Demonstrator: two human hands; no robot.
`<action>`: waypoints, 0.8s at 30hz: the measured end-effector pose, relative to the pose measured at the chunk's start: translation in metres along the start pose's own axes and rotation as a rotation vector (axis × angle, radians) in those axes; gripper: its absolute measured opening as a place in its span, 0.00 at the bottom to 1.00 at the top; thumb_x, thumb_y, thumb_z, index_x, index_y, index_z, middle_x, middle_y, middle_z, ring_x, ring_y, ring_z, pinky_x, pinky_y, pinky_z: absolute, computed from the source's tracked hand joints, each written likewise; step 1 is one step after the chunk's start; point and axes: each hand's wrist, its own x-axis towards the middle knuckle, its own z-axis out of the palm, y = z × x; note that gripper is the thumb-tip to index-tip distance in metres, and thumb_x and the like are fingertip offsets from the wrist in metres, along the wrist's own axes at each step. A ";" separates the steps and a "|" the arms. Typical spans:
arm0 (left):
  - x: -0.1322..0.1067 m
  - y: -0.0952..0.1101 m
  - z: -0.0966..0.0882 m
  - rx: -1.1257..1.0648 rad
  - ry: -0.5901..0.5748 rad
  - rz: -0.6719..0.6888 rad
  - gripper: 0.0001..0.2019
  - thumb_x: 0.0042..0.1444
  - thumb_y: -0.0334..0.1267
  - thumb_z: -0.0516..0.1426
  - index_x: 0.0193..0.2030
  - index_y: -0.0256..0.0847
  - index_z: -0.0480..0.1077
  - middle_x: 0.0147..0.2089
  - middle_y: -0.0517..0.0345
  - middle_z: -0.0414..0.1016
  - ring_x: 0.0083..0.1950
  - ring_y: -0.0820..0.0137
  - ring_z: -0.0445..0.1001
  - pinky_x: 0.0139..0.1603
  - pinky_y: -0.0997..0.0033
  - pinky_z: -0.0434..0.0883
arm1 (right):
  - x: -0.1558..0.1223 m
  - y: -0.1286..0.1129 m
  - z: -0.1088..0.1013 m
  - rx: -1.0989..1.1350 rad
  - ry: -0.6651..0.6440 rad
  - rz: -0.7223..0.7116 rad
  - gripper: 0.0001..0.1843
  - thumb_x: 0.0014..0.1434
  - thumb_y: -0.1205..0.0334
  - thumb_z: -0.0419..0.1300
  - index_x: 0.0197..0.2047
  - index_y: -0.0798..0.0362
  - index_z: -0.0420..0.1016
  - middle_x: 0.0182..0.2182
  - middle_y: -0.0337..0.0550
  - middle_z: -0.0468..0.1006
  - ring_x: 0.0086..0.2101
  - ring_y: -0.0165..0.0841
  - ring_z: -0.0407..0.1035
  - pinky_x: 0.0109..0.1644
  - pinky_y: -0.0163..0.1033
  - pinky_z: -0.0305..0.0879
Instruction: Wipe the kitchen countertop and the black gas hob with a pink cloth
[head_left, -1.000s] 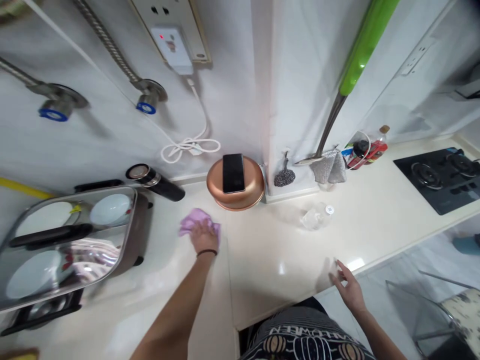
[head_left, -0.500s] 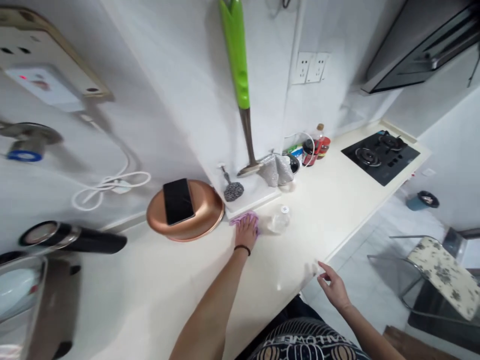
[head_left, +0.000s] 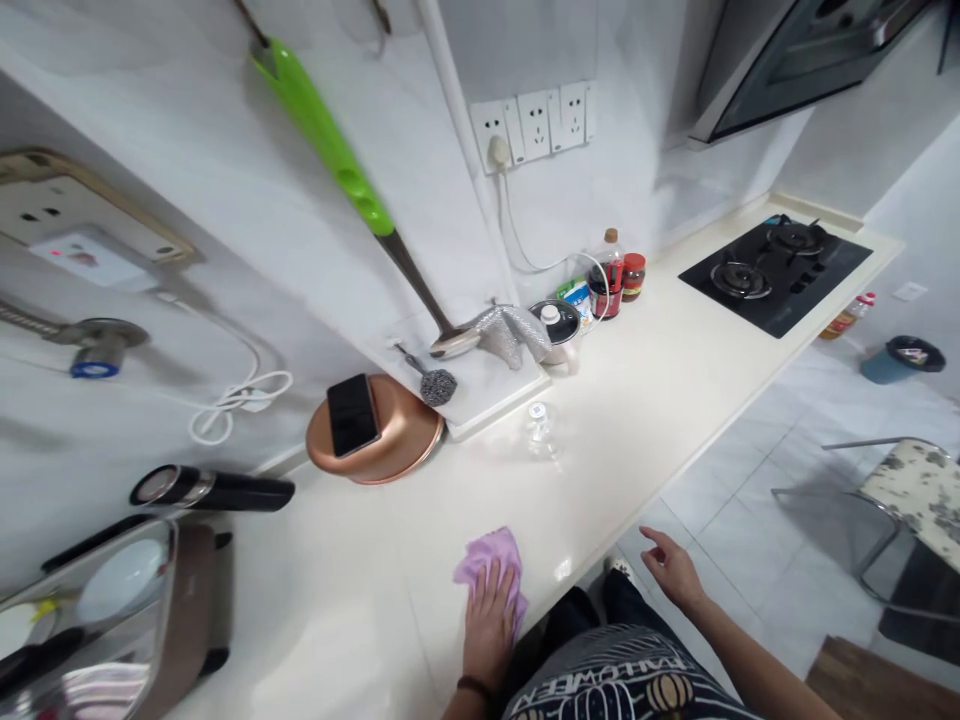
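My left hand (head_left: 489, 622) lies flat with fingers stretched out on a pink cloth (head_left: 491, 557), pressing it onto the cream countertop (head_left: 360, 560) near its front edge. My right hand (head_left: 673, 571) hovers off the counter's edge over the floor, fingers loosely spread and empty. A clear plastic bottle (head_left: 540, 430) lies on the counter farther back.
An upturned copper bowl (head_left: 401, 445) carries a black phone (head_left: 351, 414). A black flask (head_left: 214, 489) and an electric cooker with a glass lid (head_left: 112, 610) are at left. Scourer, green-handled ladle (head_left: 341, 175), jars (head_left: 619, 280) and gas hob (head_left: 776, 268) sit further along. A chair (head_left: 911, 495) stands right.
My left hand drew the pink cloth from beside the copper bowl back toward the counter's front edge. The view swung rightward. My right hand stayed beside the edge.
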 end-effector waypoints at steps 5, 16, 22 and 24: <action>0.029 0.017 -0.003 0.007 -0.025 0.103 0.30 0.69 0.31 0.47 0.76 0.49 0.67 0.80 0.53 0.62 0.82 0.48 0.55 0.75 0.43 0.61 | -0.018 0.031 -0.026 0.001 0.039 0.042 0.34 0.54 0.48 0.57 0.58 0.54 0.83 0.32 0.45 0.85 0.33 0.40 0.77 0.46 0.46 0.75; 0.264 0.210 -0.035 -0.177 -0.108 0.571 0.24 0.69 0.48 0.62 0.68 0.43 0.70 0.70 0.45 0.71 0.66 0.54 0.73 0.66 0.42 0.74 | -0.072 0.085 -0.103 0.042 0.362 0.254 0.36 0.52 0.46 0.56 0.58 0.54 0.83 0.31 0.45 0.85 0.33 0.41 0.78 0.45 0.47 0.75; 0.293 0.278 -0.032 -0.260 -0.124 0.686 0.23 0.69 0.48 0.62 0.66 0.42 0.71 0.68 0.46 0.73 0.64 0.56 0.75 0.64 0.45 0.76 | -0.097 0.078 -0.099 0.084 0.478 0.338 0.32 0.52 0.51 0.57 0.57 0.53 0.84 0.36 0.47 0.87 0.34 0.42 0.79 0.47 0.48 0.77; 0.279 0.271 -0.027 -0.273 -0.136 0.685 0.22 0.71 0.43 0.59 0.69 0.45 0.71 0.73 0.45 0.69 0.72 0.53 0.69 0.72 0.41 0.68 | -0.097 0.070 -0.092 0.089 0.463 0.360 0.30 0.51 0.54 0.59 0.56 0.51 0.84 0.40 0.47 0.88 0.34 0.41 0.80 0.47 0.47 0.78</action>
